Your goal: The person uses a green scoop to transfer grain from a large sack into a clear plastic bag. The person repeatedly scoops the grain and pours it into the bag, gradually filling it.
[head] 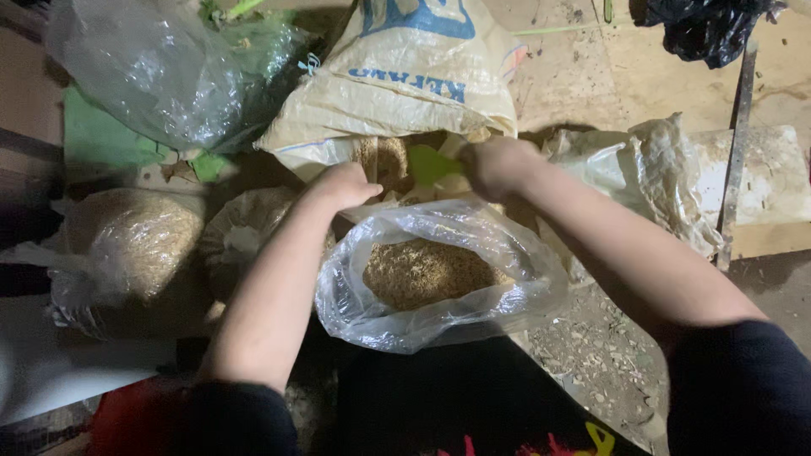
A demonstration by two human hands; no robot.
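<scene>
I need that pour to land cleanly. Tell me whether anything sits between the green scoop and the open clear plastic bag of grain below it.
Nothing visible does: the green plastic scoop sits directly above the clear plastic bag's open mouth.

A tan woven sack (397,93) with blue print lies behind the open clear bag (431,279) — perhaps grain-filled.

2 hands (345,186) (494,165), 1 woven sack (405,76), perhaps 4 clear grain bags (422,279).

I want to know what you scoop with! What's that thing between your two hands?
Between the left hand and right hand, the head view shows a green scoop, above the open clear bag of grain.
</scene>
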